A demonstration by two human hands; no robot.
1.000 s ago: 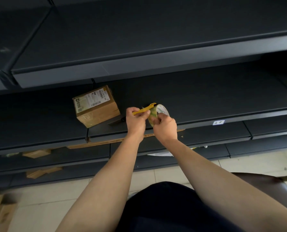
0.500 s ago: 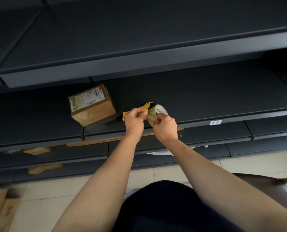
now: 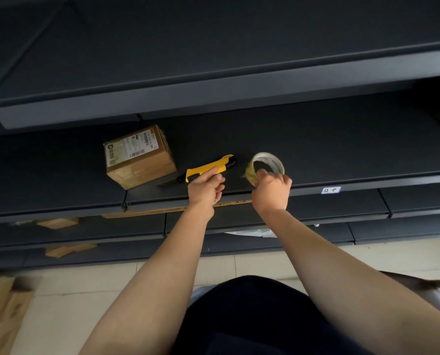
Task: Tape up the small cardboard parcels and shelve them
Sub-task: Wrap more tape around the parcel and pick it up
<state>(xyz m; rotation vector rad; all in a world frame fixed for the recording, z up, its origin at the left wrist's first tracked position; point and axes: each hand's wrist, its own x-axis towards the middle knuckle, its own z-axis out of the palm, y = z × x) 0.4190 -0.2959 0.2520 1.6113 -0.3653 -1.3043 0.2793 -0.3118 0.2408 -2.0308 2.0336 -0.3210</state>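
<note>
A small cardboard parcel [image 3: 139,156] with a white shipping label on top sits on the dark middle shelf [image 3: 316,149]. Right of it my left hand [image 3: 204,189] grips a yellow utility knife [image 3: 208,168] whose blade points left toward the parcel, low over the shelf. My right hand [image 3: 271,192] holds a roll of clear tape [image 3: 266,166] by its near rim, a hand's width right of the knife.
An upper shelf [image 3: 213,98] overhangs the middle one. Lower shelves hold flat cardboard pieces [image 3: 58,222] and a white sheet [image 3: 252,233]. Flattened cardboard [image 3: 3,311] lies on the tiled floor at left. A white tag [image 3: 331,190] marks the shelf edge.
My hands were together at the tape roll with the knife. They have drawn apart: the left moved left with the knife, the right moved right with the roll.
</note>
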